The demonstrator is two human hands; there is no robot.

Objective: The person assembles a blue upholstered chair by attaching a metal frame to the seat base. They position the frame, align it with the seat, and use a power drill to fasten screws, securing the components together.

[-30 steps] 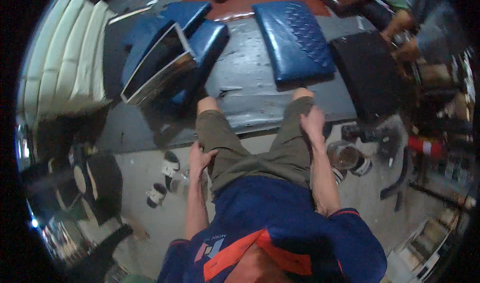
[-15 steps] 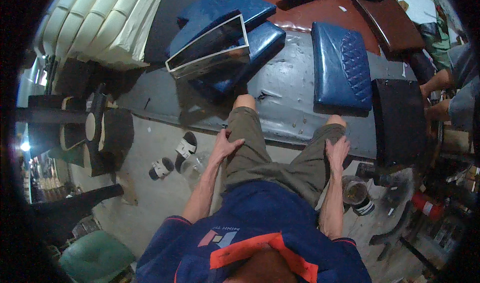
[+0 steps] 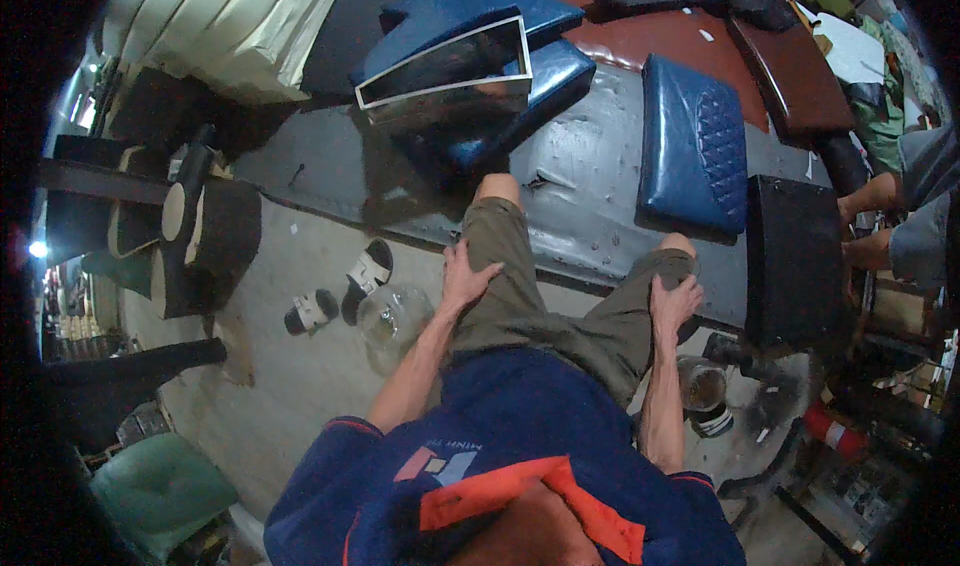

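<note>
My left hand (image 3: 468, 278) lies on my left thigh over the olive shorts (image 3: 505, 311), thumb apart from the fingers and nothing in it. On the other thigh rests my right hand (image 3: 674, 301), also holding nothing, its fingers loosely spread and curving over the shorts. Beyond my knees, a blue quilted cushion panel (image 3: 690, 146) lies flat on a grey padded surface (image 3: 590, 141). Further left, an open box-shaped frame with pale edges (image 3: 450, 101) leans over several glossy blue cushions (image 3: 545, 91). Neither hand touches these pieces.
A black padded block (image 3: 793, 256) stands at the right, beside another person's hands (image 3: 868, 198). Slippers (image 3: 368, 268) and a clear round container (image 3: 393, 318) sit on the floor at left. A brown container (image 3: 703, 381) is near my right forearm. A green seat (image 3: 165, 491) stands lower left.
The whole view has shifted slightly, with the far pieces appearing a little further right. My hands stay resting on my thighs.
</note>
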